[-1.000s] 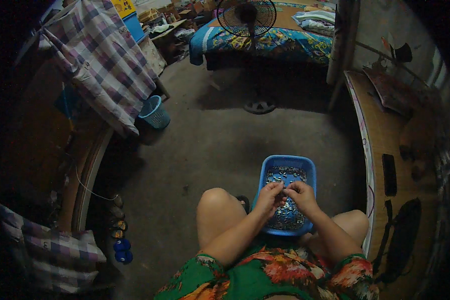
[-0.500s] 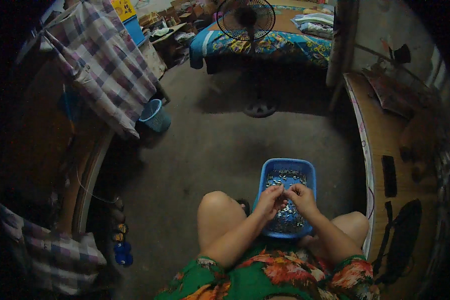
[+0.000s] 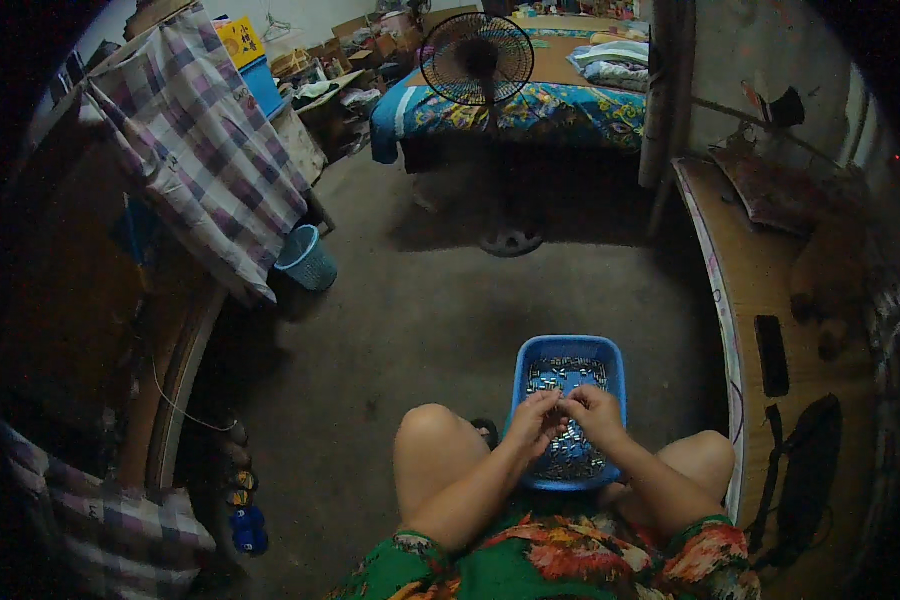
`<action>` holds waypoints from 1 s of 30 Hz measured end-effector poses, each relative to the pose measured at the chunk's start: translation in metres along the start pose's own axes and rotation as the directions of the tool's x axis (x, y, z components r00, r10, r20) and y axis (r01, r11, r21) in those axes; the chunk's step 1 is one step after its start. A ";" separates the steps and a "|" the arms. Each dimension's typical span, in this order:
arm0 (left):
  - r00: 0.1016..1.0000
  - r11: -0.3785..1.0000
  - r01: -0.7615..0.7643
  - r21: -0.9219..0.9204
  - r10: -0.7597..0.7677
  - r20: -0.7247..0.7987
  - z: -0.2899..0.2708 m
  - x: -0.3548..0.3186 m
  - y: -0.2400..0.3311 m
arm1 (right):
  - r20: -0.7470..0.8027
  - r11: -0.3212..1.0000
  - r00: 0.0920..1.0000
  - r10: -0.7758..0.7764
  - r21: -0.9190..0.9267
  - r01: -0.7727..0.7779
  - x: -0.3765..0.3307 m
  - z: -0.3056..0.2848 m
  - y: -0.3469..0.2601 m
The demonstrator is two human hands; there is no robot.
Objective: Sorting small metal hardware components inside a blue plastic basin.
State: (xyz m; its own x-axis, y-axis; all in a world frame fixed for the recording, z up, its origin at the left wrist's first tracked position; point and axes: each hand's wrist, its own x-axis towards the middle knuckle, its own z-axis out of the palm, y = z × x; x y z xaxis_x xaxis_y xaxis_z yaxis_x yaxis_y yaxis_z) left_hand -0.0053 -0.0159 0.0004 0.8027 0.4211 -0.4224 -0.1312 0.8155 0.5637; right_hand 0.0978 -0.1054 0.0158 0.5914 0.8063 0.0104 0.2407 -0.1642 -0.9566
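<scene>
Left hand meets right hand above the blue basin.

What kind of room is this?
It looks like a bedroom in a home, maybe one room used for lots of things: there's a bed, a standing fan and a blue basket.

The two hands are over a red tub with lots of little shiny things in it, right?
The colour is wrong: the head view shows a blue tub. The left hand and right hand are over it, with lots of little shiny things inside.
</scene>
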 end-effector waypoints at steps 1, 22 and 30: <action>1.000 1.000 -0.001 0.001 0.001 0.001 -0.002 0.001 0.000 | -0.001 1.000 1.000 -0.002 0.000 0.002 0.000 0.000 -0.002; 0.995 0.998 0.051 -0.027 -0.048 0.092 -0.005 0.002 0.002 | -0.008 0.973 0.991 -0.136 -0.189 0.132 0.001 -0.005 -0.015; 0.997 0.993 0.074 -0.093 -0.072 0.028 -0.003 -0.004 -0.001 | 0.215 0.900 0.906 0.365 0.167 -0.402 0.003 -0.013 -0.019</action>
State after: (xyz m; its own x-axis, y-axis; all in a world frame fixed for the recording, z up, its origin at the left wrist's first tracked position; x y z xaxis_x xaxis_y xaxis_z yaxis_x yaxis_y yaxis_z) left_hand -0.0096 -0.0171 -0.0003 0.8260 0.3499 -0.4420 -0.1244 0.8779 0.4625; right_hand 0.1046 -0.1073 0.0379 0.4580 0.7928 -0.4021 -0.1497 -0.3771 -0.9140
